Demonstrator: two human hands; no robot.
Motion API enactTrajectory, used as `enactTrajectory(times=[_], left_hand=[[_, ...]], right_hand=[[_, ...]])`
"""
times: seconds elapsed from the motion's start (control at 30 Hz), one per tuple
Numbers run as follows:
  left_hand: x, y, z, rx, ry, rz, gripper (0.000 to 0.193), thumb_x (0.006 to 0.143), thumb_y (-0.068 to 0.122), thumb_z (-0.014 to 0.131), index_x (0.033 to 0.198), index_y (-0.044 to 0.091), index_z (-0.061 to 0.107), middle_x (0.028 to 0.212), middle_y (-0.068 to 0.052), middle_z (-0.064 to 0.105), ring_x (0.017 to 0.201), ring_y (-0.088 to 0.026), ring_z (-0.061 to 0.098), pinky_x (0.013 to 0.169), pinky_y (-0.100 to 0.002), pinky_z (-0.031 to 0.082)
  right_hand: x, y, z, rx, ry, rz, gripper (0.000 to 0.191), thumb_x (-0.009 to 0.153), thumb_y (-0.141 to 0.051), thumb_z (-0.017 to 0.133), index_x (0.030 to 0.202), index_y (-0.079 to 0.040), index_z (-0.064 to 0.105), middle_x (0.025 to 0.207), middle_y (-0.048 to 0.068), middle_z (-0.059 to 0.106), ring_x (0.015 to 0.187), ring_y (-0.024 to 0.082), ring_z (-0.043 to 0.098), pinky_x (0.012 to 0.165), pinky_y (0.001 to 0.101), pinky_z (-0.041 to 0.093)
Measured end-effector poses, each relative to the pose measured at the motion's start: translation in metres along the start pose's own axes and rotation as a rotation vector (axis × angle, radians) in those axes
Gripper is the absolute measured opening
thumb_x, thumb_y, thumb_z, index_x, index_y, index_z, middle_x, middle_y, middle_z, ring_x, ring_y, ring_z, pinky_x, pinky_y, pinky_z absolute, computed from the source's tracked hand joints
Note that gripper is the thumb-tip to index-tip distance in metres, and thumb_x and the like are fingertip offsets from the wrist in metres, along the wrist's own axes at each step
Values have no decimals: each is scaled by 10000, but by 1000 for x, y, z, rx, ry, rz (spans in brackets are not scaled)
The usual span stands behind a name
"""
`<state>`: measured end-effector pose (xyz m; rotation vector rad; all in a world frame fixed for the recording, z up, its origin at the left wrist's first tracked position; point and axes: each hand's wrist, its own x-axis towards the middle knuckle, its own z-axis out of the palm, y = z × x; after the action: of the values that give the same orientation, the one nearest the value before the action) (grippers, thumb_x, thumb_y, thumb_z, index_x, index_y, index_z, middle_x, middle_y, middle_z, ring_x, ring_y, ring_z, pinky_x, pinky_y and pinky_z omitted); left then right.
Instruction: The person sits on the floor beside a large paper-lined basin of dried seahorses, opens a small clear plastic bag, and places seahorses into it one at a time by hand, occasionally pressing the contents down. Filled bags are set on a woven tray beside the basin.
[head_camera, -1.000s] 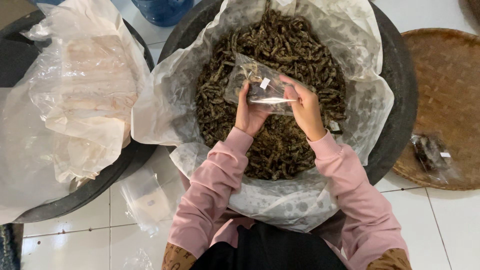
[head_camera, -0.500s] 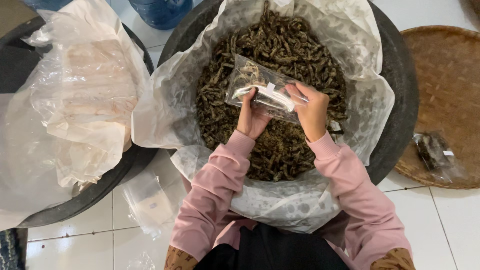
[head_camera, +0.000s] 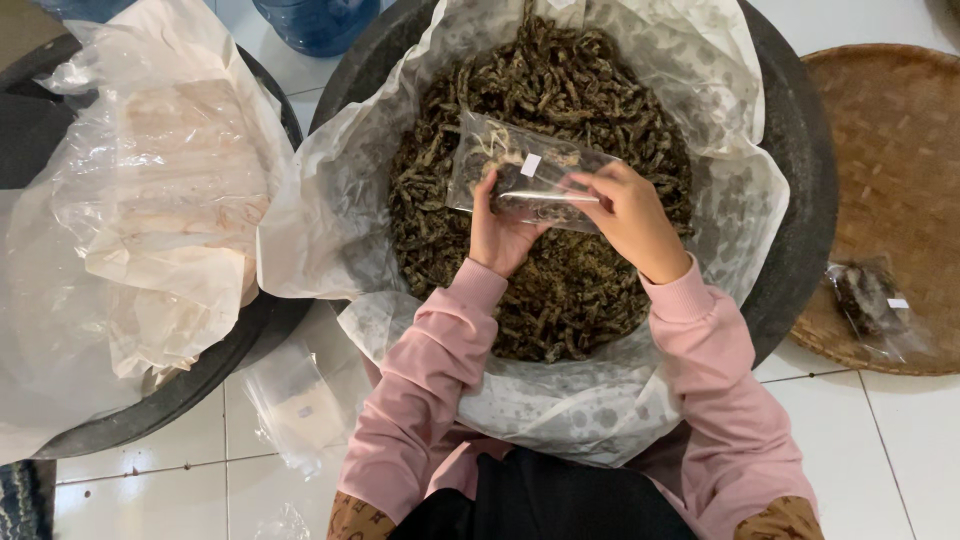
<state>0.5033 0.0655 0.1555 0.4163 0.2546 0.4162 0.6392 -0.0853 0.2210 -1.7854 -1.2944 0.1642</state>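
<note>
A small clear plastic bag (head_camera: 510, 165) with a white label is held over a big black basin (head_camera: 800, 200) lined with clear plastic and heaped with dark dried strips (head_camera: 560, 290). My left hand (head_camera: 500, 235) grips the bag's lower left edge. My right hand (head_camera: 625, 215) pinches the bag's lower right edge, fingers pointing left. The bag holds a few dark and pale pieces. Both sleeves are pink.
A second black basin (head_camera: 220, 360) at left is draped with crumpled clear plastic. Empty small bags (head_camera: 295, 410) lie on the white tiled floor. A woven round tray (head_camera: 890, 120) at right carries one filled bag (head_camera: 868, 300). A blue bottle (head_camera: 320, 20) stands at the top.
The bag has tilted and shifted slightly between my hands, and my right hand's fingers have slid leftward along its edge.
</note>
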Motion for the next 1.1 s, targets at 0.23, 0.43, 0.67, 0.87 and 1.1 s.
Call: enactTrajectory(times=[0.23, 0.43, 0.67, 0.87, 1.1], left_hand=[[-5, 15, 8, -7, -120, 19, 816, 1001, 627, 477, 1540, 20, 389, 1497, -294, 517, 1365, -420, 547, 1156, -576, 479], [-5, 15, 5, -7, -38, -3, 845, 955, 626, 494, 1539, 33, 346, 1500, -258, 489, 1326, -403, 575, 1103, -620, 499], [-5, 14, -2, 80, -2, -60, 867, 919, 603, 610, 1496, 1, 373, 1410, -244, 536, 1238, -368, 612, 1010, -592, 569], [-4, 18, -6, 97, -32, -43, 835, 944, 606, 582, 1461, -21, 393, 1338, -243, 574, 1190, -376, 638, 1000, -601, 589], [-5, 22, -9, 39, -90, -68, 823, 959, 643, 513, 1482, 11, 443, 1386, -217, 604, 1222, -340, 640, 1026, -549, 559]], right_hand=[[-3, -5, -6, -18, -113, -166, 449, 862, -140, 810, 1301, -108, 719, 1045, 120, 679, 813, 244, 634, 710, 368, 510], [0, -2, -1, 20, -84, -211, 235, 896, -82, 798, 1128, -113, 778, 1102, 81, 754, 878, 243, 705, 754, 348, 563], [4, -5, 7, -22, -5, -450, 260, 842, -48, 807, 1091, -124, 808, 1080, 17, 783, 964, 193, 727, 859, 335, 599], [-2, -19, 12, 14, 92, -346, 253, 909, 21, 753, 1132, -92, 788, 1073, 54, 779, 947, 183, 724, 807, 300, 567], [-5, -20, 20, 423, -13, 76, 210, 975, -85, 746, 1179, -43, 725, 1058, 86, 759, 927, 123, 691, 777, 250, 534]])
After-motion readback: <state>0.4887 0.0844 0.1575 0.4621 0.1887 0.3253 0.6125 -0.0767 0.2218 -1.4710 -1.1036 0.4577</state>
